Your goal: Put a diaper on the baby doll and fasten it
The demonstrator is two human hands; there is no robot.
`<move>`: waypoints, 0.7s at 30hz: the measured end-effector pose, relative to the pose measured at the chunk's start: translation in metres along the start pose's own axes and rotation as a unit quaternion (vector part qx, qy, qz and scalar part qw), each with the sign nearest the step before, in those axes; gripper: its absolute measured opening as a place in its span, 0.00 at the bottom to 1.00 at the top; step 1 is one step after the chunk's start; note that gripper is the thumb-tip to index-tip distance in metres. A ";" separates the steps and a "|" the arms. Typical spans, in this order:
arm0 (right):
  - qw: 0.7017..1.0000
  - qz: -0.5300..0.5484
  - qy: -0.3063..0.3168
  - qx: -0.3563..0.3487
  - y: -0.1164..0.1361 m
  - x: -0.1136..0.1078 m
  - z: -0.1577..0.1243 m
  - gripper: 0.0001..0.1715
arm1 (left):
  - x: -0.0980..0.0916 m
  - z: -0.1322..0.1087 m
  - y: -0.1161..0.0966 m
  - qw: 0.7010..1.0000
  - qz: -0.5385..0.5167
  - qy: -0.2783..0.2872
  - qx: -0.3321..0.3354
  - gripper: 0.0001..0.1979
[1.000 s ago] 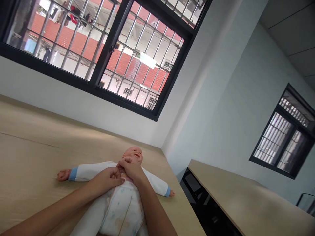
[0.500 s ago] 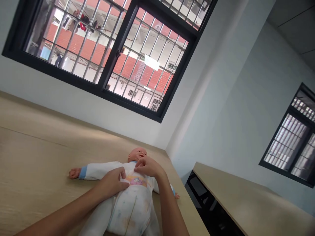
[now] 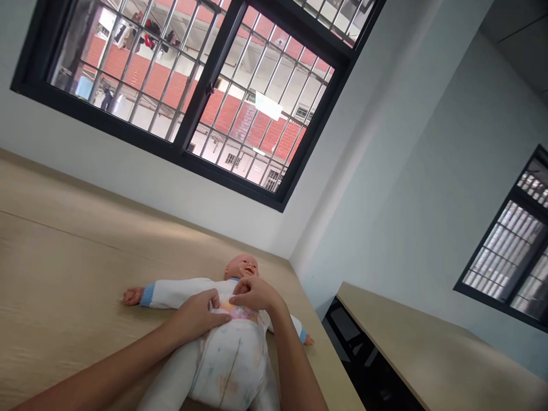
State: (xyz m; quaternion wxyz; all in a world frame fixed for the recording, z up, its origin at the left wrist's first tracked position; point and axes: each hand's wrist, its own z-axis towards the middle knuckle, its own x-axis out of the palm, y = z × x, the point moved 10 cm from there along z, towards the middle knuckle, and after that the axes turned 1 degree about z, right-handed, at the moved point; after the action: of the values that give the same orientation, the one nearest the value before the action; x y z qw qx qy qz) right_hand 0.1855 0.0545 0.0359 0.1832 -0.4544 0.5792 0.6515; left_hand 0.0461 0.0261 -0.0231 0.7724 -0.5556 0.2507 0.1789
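Note:
A baby doll (image 3: 242, 267) lies on its back on a pale wooden table (image 3: 64, 257), its head toward the far side and its arms spread. It wears a white top with blue cuffs; the left-hand sleeve (image 3: 171, 294) stretches across the wood. My left hand (image 3: 194, 315) pinches the top's front edge at the chest. My right hand (image 3: 256, 294) grips the same garment just below the doll's chin. Between them shows a pink and yellow printed patch (image 3: 237, 312). A white printed diaper (image 3: 226, 365) covers the doll's lower body.
The doll's right-hand cuff lies near the table's right edge (image 3: 325, 348). Beyond a dark gap (image 3: 359, 354) stands a second wooden table (image 3: 428, 342). Barred windows (image 3: 188, 97) are set in the white wall ahead.
My right hand has moved from the doll's neck down onto its chest. My hands have drawn apart, and more of the printed patch shows. The view has turned slightly.

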 end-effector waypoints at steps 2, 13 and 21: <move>1.000 0.006 -0.007 -0.005 -0.002 0.000 0.001 0.09 | -0.001 -0.001 -0.002 1.000 0.000 -0.004 0.010 0.16; 1.000 0.027 -0.012 -0.011 -0.006 0.002 0.002 0.07 | -0.001 -0.001 -0.004 0.999 -0.002 0.021 0.032 0.12; 0.999 0.011 -0.030 -0.020 -0.006 -0.003 0.001 0.07 | -0.017 -0.009 -0.028 0.995 -0.015 -0.021 0.099 0.16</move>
State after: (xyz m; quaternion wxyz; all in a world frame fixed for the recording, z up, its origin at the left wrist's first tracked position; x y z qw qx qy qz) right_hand 0.1912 0.0581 0.0352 0.1843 -0.4322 0.5653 0.6780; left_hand 0.0457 0.0084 0.0057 0.8311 -0.4763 0.2428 0.1530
